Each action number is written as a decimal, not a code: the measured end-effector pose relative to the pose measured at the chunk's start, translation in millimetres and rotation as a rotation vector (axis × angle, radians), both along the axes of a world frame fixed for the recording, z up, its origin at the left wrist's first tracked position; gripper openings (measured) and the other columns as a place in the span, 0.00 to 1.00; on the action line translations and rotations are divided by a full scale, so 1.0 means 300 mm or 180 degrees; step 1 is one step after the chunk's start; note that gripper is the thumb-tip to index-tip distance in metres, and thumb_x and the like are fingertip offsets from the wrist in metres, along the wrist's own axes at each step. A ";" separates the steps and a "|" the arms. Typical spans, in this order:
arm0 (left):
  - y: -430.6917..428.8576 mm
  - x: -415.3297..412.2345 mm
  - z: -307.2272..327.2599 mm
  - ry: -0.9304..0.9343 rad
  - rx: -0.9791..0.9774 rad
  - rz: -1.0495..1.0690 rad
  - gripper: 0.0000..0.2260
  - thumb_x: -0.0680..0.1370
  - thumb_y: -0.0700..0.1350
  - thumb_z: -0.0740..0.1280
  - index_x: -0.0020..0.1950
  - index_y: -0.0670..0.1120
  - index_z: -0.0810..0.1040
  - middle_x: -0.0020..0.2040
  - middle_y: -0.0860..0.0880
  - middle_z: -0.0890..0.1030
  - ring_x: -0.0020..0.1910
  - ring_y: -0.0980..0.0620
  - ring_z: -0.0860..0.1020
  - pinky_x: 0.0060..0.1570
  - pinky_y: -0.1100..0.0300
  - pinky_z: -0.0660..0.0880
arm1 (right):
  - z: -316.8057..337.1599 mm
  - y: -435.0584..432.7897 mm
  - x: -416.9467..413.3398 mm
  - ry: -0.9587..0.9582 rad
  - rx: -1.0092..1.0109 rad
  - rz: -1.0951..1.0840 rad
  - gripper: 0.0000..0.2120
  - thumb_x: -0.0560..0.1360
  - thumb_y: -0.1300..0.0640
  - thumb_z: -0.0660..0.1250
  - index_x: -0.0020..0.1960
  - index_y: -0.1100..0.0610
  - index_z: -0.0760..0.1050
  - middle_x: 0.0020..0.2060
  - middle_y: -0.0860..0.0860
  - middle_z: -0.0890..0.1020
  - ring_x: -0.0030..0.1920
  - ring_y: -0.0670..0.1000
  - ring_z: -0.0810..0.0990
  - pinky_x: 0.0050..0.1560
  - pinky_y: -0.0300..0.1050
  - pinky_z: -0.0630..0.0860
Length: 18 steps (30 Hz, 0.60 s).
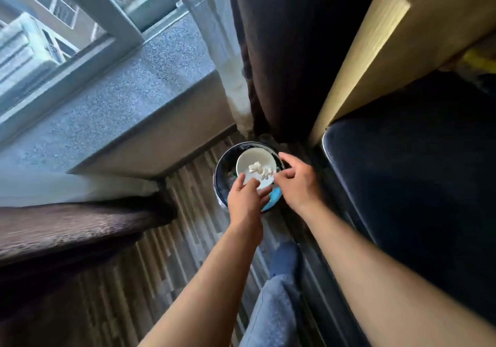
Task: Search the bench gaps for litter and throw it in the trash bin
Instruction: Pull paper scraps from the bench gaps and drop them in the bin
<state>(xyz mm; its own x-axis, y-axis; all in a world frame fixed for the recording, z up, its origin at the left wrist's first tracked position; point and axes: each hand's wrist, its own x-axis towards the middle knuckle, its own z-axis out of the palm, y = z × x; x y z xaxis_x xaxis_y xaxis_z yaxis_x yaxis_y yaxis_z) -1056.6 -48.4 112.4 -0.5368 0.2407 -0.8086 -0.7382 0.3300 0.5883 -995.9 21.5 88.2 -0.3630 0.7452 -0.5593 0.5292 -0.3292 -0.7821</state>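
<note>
Head view: I am looking steeply down into a room corner, with both forearms reaching ahead.
Litter [259, 170]: small white crumpled scraps lying in a white dish [253, 158], gathered toward its right side.
Trash bin [218, 183]: round and dark, standing on the striped floor [161, 239] directly beneath the dish; something blue shows inside at its near edge.
Left hand [245, 199]: grips the near rim of the dish, thumb on top and fingers curled underneath.
Right hand [298, 185]: fingers loosely curled at the dish's right rim, just beside the scraps. I cannot tell whether they pinch one or only steady the rim.
Key relation: the scraps lie ahead of both hands, nearer the right one, with the bin's mouth straight below. I judge a tilt of the dish or a sweep of those fingers would drop them in.
Around: dark bench seat [416, 185] to the right, stone window sill [120, 110] to the left, brown curtain [281, 51] hanging behind the bin.
</note>
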 end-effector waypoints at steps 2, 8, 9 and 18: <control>-0.013 -0.011 -0.010 0.0062 -0.0054 0.0054 0.22 0.79 0.36 0.57 0.73 0.45 0.63 0.51 0.52 0.77 0.45 0.50 0.82 0.49 0.58 0.77 | -0.010 0.008 0.010 -0.0087 0.0017 -0.0067 0.28 0.74 0.69 0.57 0.72 0.55 0.64 0.45 0.52 0.73 0.44 0.50 0.75 0.46 0.36 0.75; -0.036 0.124 -0.006 -0.0183 -0.0294 -0.0183 0.18 0.80 0.36 0.58 0.70 0.44 0.67 0.47 0.47 0.79 0.39 0.47 0.80 0.41 0.57 0.74 | -0.005 0.024 0.270 -0.0315 0.0028 -0.0389 0.26 0.75 0.64 0.59 0.73 0.54 0.63 0.57 0.60 0.81 0.55 0.62 0.80 0.60 0.58 0.74; -0.040 0.157 -0.006 -0.0216 -0.0311 -0.0295 0.18 0.80 0.36 0.57 0.69 0.43 0.68 0.49 0.45 0.79 0.38 0.46 0.79 0.40 0.57 0.73 | -0.004 0.023 0.327 -0.0355 -0.0007 -0.0448 0.26 0.75 0.62 0.60 0.72 0.53 0.63 0.57 0.59 0.81 0.55 0.62 0.80 0.60 0.57 0.74; 0.135 0.732 0.099 -0.0384 0.0095 -0.1893 0.11 0.78 0.40 0.58 0.56 0.48 0.78 0.41 0.49 0.84 0.30 0.50 0.81 0.38 0.57 0.70 | 0.074 0.106 1.190 -0.0661 0.0179 -0.1787 0.32 0.76 0.58 0.63 0.76 0.50 0.52 0.46 0.44 0.80 0.46 0.53 0.83 0.51 0.53 0.78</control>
<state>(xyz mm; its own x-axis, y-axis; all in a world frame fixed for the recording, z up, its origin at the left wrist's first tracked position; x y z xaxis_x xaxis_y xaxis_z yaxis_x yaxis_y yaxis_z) -837.0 -8.0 142.2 -0.2084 0.4947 -0.8437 -0.4944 0.6911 0.5273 -638.8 53.5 110.5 0.2073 0.8220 -0.5304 0.4299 -0.5636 -0.7054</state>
